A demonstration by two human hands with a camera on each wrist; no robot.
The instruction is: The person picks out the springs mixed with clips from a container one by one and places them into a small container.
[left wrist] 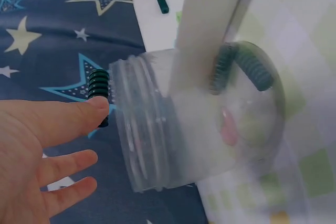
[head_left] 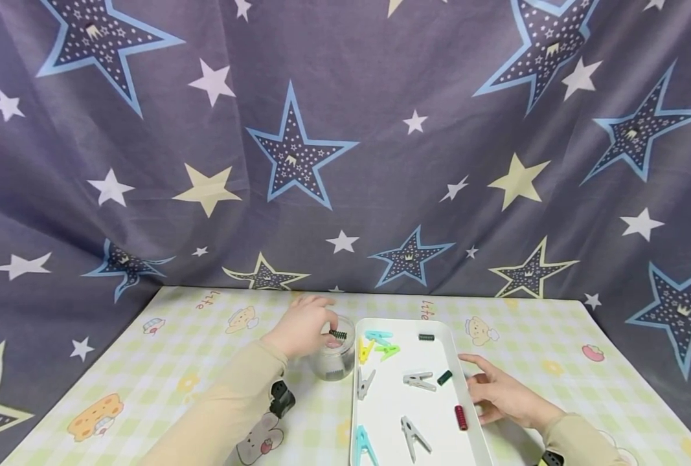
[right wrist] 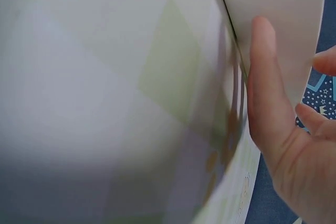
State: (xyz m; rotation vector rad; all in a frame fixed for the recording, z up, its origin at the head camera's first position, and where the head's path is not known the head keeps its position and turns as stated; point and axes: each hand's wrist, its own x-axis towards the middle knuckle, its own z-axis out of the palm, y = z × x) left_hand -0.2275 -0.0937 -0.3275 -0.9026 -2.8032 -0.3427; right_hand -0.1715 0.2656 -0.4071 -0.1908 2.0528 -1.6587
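Observation:
My left hand [head_left: 309,327] pinches a dark green spring [left wrist: 98,85] between thumb and fingers, just above the mouth of a clear plastic jar [head_left: 332,366]. Two more dark green springs [left wrist: 253,69] lie inside the jar, seen through its wall in the left wrist view. Beside the jar stands a white tray [head_left: 388,401]. My right hand [head_left: 505,391] rests at the tray's right side, fingers extended against its outer wall [right wrist: 278,3]. In the tray lie a red spring [head_left: 460,418], a dark green spring [head_left: 444,378] and another dark spring [head_left: 426,337].
Several clips share the tray: grey ones [head_left: 419,380], a blue one [head_left: 364,446], a yellow one [head_left: 366,350] and a green one [head_left: 388,352]. A checked cloth [head_left: 164,362] covers the table. Behind it hangs a star-patterned curtain [head_left: 380,194].

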